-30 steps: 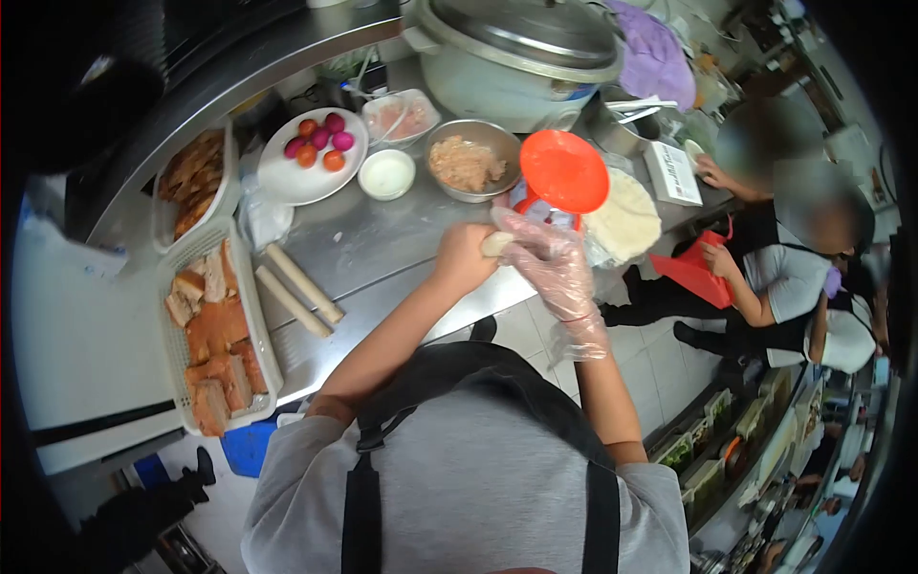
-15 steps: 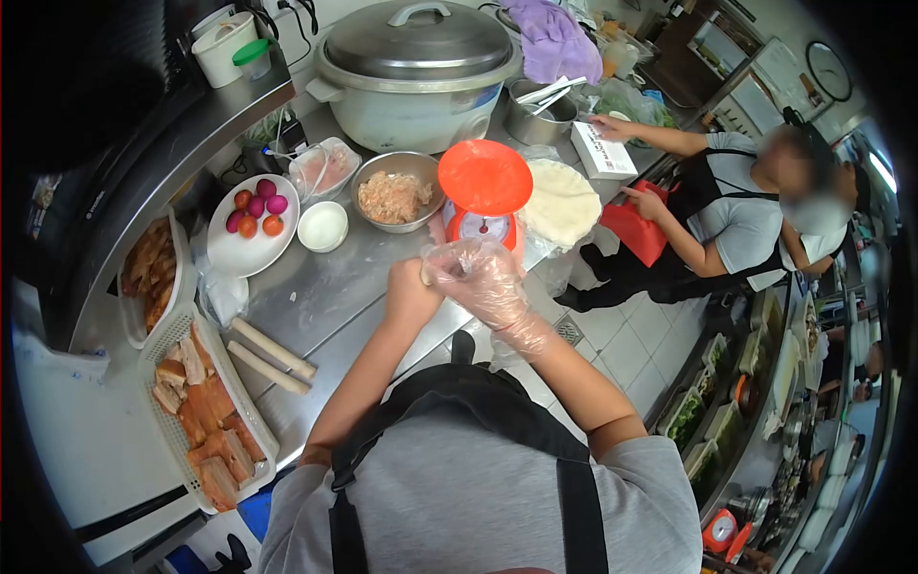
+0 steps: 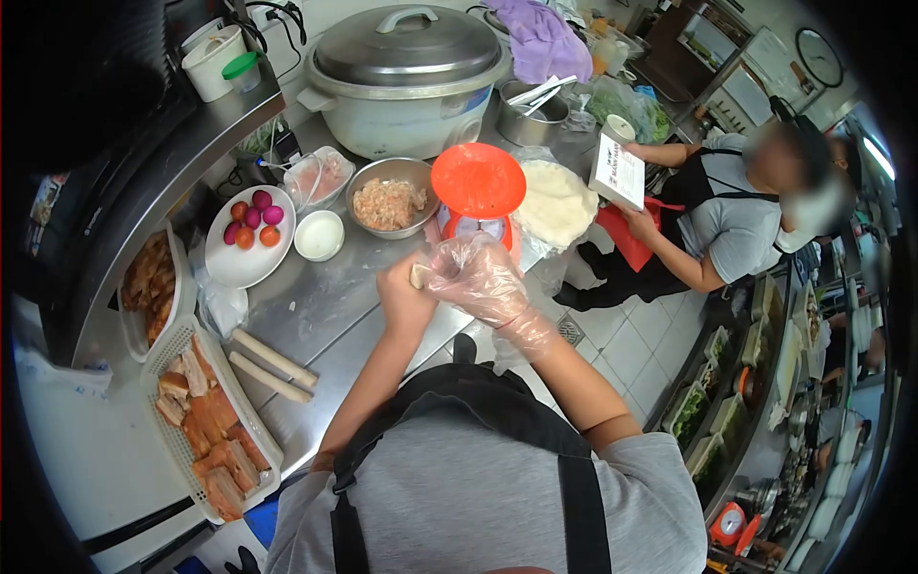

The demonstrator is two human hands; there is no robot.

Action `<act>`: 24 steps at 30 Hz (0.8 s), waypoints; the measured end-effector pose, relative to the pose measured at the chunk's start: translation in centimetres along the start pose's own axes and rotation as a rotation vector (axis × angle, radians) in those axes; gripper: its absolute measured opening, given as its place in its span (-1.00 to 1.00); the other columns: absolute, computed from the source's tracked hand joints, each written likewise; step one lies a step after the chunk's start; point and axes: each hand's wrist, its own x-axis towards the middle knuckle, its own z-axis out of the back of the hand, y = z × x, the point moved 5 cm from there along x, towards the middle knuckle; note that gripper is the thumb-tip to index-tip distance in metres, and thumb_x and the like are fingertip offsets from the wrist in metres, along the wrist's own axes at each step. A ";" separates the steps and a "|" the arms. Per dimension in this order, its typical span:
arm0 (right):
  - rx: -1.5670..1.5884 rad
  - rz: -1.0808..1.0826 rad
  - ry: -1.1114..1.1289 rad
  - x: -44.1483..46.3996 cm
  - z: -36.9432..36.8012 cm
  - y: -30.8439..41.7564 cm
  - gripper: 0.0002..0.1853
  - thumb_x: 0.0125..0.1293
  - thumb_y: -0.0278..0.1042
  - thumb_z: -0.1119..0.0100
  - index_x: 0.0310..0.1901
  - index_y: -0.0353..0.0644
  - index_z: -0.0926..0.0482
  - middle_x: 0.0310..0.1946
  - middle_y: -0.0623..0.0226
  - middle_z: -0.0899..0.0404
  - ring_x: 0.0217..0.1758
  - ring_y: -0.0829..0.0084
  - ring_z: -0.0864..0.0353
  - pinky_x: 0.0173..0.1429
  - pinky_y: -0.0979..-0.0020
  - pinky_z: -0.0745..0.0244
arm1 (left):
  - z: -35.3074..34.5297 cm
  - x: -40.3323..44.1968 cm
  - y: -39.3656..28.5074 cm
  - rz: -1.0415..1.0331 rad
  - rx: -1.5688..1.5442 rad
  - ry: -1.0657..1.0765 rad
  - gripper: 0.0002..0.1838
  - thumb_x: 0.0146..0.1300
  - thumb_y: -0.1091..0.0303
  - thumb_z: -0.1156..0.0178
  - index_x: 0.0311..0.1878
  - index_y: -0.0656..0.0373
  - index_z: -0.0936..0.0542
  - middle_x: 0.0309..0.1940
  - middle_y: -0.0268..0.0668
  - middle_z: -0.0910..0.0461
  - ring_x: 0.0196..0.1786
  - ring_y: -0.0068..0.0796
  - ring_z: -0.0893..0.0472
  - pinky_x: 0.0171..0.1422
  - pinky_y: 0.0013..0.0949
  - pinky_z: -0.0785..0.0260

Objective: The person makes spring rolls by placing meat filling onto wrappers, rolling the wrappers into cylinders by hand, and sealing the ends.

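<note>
My left hand [image 3: 405,287], bare, is closed round a small pale piece of dough [image 3: 420,275], only partly visible between my hands. My right hand [image 3: 478,277], in a clear plastic glove, presses its curled fingers against the same piece from the right. Just beyond my hands stands a scale with a red pan [image 3: 478,180]. Left of it is a metal bowl of minced filling [image 3: 389,203], and right of it lies a flat white sheet of dough [image 3: 555,205]. Two pale rolling pins [image 3: 272,376] rest on the steel table [image 3: 316,311].
On the left are a plate [image 3: 229,263] with red and purple balls, a small white bowl [image 3: 318,236] and a basket of meat pieces [image 3: 216,430]. A large lidded pot [image 3: 406,105] stands behind. At right, a co-worker [image 3: 717,230] holds a white box [image 3: 619,173].
The view has shifted, so the pot and table show more fully. My hands stay together at the piece. The co-worker has lifted the white box off the table.
</note>
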 end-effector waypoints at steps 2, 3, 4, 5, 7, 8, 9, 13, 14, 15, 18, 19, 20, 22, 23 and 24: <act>-0.007 0.024 -0.047 -0.1 0.1 0.3 -0.86 0.07 -0.34 -0.41 -0.51 -0.18 -0.66 -0.62 0.23 -0.61 -0.51 0.27 -0.62 -0.23 0.33 -0.47 | 0.0 0.0 -0.5 -0.069 0.019 -0.051 -0.76 0.07 0.46 -0.38 -0.49 0.29 -0.47 -0.65 -0.08 -0.41 -0.57 -0.48 -0.39 -0.43 -0.24 -0.27; -0.021 0.056 -0.081 0.0 0.1 0.6 -0.84 0.07 -0.36 -0.40 -0.49 -0.24 -0.64 -0.60 0.13 -0.60 -0.51 0.20 -0.61 -0.28 0.27 -0.47 | 0.0 0.1 -1.0 -0.091 0.025 -0.083 -0.74 0.07 0.46 -0.38 -0.49 0.28 -0.44 -0.65 -0.06 -0.39 -0.57 -0.45 -0.37 -0.43 -0.23 -0.26; -0.034 0.088 -0.115 0.0 0.2 0.7 -0.83 0.07 -0.39 -0.39 -0.48 -0.30 -0.62 -0.58 0.04 -0.58 -0.51 0.13 -0.60 -0.32 0.21 -0.48 | 0.0 0.2 -1.3 -0.113 0.031 -0.115 -0.72 0.07 0.45 -0.38 -0.50 0.28 -0.41 -0.65 -0.05 -0.36 -0.58 -0.42 -0.36 -0.44 -0.23 -0.25; -0.050 0.124 -0.144 -0.1 0.3 0.8 -0.84 0.07 -0.39 -0.40 -0.47 -0.30 -0.63 -0.57 0.06 -0.60 -0.51 0.17 -0.60 -0.32 0.23 -0.48 | 0.0 0.3 -1.4 -0.114 0.036 -0.103 -0.73 0.06 0.45 -0.39 -0.50 0.28 -0.44 -0.64 -0.06 -0.39 -0.58 -0.40 -0.38 -0.44 -0.23 -0.26; -0.032 0.144 -0.154 0.0 0.4 0.8 -0.84 0.08 -0.38 -0.41 -0.44 -0.29 -0.65 -0.56 0.11 -0.62 -0.51 0.26 -0.61 -0.32 0.26 -0.49 | 0.1 0.6 -1.3 -0.117 0.047 -0.081 -0.77 0.06 0.45 -0.39 -0.49 0.28 -0.50 -0.64 -0.07 -0.46 -0.59 -0.36 -0.42 -0.43 -0.25 -0.29; 0.000 0.126 -0.138 0.0 0.5 0.7 -0.84 0.08 -0.38 -0.42 -0.43 -0.28 -0.67 -0.55 0.13 -0.63 -0.52 0.31 -0.61 -0.32 0.28 -0.50 | 0.0 0.6 -1.1 -0.101 0.032 -0.082 -0.76 0.05 0.39 -0.42 -0.49 0.27 -0.53 -0.62 -0.05 -0.48 -0.57 -0.23 -0.47 -0.43 -0.22 -0.31; 0.079 0.053 -0.076 0.2 0.6 0.6 -0.84 0.09 -0.37 -0.43 -0.41 -0.28 -0.68 -0.55 0.16 -0.64 -0.52 0.36 -0.60 -0.31 0.30 -0.50 | -0.3 0.6 -0.7 -0.084 0.017 -0.082 -0.74 0.04 0.34 -0.45 -0.49 0.26 -0.55 -0.60 -0.03 -0.51 -0.55 -0.10 -0.52 -0.43 -0.19 -0.33; 0.180 -0.051 0.034 0.3 0.7 0.1 -0.85 0.09 -0.39 -0.46 -0.35 -0.26 -0.72 -0.56 0.24 -0.64 -0.52 0.52 -0.57 -0.33 0.38 -0.50 | -0.9 0.3 1.1 -0.062 0.104 -0.053 -0.78 0.03 0.29 -0.47 -0.43 0.22 -0.67 -0.57 -0.03 -0.58 -0.52 -0.01 -0.61 -0.42 -0.16 -0.38; 0.233 -0.058 -0.001 0.1 0.6 -0.4 -0.85 0.08 -0.40 -0.47 -0.36 -0.26 -0.71 -0.57 0.24 -0.63 -0.53 0.52 -0.56 -0.34 0.39 -0.49 | -1.1 0.2 1.4 -0.061 0.053 -0.072 -0.80 0.03 0.33 -0.46 -0.43 0.24 -0.67 -0.59 -0.06 -0.58 -0.53 -0.10 -0.60 -0.42 -0.20 -0.38; 0.287 -0.065 -0.035 -0.1 0.1 -0.9 -0.85 0.06 -0.41 -0.48 -0.37 -0.26 -0.71 -0.57 0.24 -0.63 -0.53 0.53 -0.55 -0.34 0.40 -0.48 | -1.1 0.4 0.5 -0.060 0.002 -0.091 -0.82 0.03 0.37 -0.45 -0.43 0.26 -0.67 -0.60 -0.09 -0.58 -0.55 -0.19 -0.60 -0.42 -0.23 -0.37; 0.331 -0.007 -0.142 -0.3 0.0 -1.1 -0.86 0.06 -0.44 -0.48 -0.42 -0.26 -0.69 -0.59 0.29 -0.62 -0.54 0.56 -0.54 -0.37 0.42 -0.46 | -0.7 1.3 -0.6 -0.047 0.011 -0.081 -0.84 0.00 0.40 -0.44 -0.42 0.27 -0.67 -0.60 -0.06 -0.59 -0.55 -0.19 -0.62 -0.40 -0.24 -0.38; 0.326 0.024 -0.180 -0.3 0.2 -1.0 -0.87 0.06 -0.45 -0.48 -0.44 -0.26 -0.68 -0.59 0.31 -0.62 -0.54 0.57 -0.53 -0.37 0.42 -0.45 | -0.8 1.5 -0.6 -0.042 0.041 -0.064 -0.83 -0.01 0.40 -0.45 -0.42 0.27 -0.68 -0.59 -0.03 -0.60 -0.53 -0.15 -0.64 -0.40 -0.22 -0.39; 0.264 0.055 -0.173 -0.1 0.3 -0.9 -0.86 0.09 -0.45 -0.47 -0.46 -0.26 -0.67 -0.59 0.34 -0.62 -0.53 0.59 -0.54 -0.37 0.42 -0.45 | -0.9 1.5 -0.6 -0.048 0.075 -0.056 -0.83 -0.01 0.40 -0.45 -0.43 0.27 -0.67 -0.59 0.00 -0.60 -0.52 -0.11 -0.66 -0.39 -0.21 -0.40; 0.139 0.117 -0.157 0.5 0.7 -0.6 -0.84 0.13 -0.44 -0.45 -0.49 -0.27 -0.64 -0.59 0.39 -0.63 -0.50 0.62 -0.54 -0.36 0.41 -0.46 | -1.2 1.5 -0.4 -0.059 0.142 -0.040 -0.83 -0.02 0.40 -0.45 -0.44 0.28 -0.66 -0.57 0.06 -0.60 -0.48 -0.02 -0.68 -0.38 -0.17 -0.42; 0.114 0.064 -0.102 0.5 0.8 -0.5 -0.87 0.16 -0.44 -0.42 -0.45 -0.26 -0.66 -0.56 0.40 -0.65 -0.48 0.62 -0.56 -0.33 0.42 -0.48 | -1.2 1.4 -0.3 -0.053 0.152 -0.034 -0.82 -0.02 0.40 -0.45 -0.44 0.30 -0.66 -0.56 0.07 -0.61 -0.47 -0.01 -0.69 -0.37 -0.16 -0.43; 0.088 0.011 -0.046 0.6 1.3 0.1 -0.90 0.19 -0.45 -0.40 -0.41 -0.26 -0.68 -0.53 0.41 -0.67 -0.45 0.62 -0.58 -0.30 0.43 -0.51 | -1.2 1.3 -0.2 -0.046 0.162 -0.029 -0.82 -0.02 0.40 -0.45 -0.44 0.31 -0.66 -0.55 0.08 -0.62 -0.45 0.00 -0.70 -0.37 -0.15 -0.43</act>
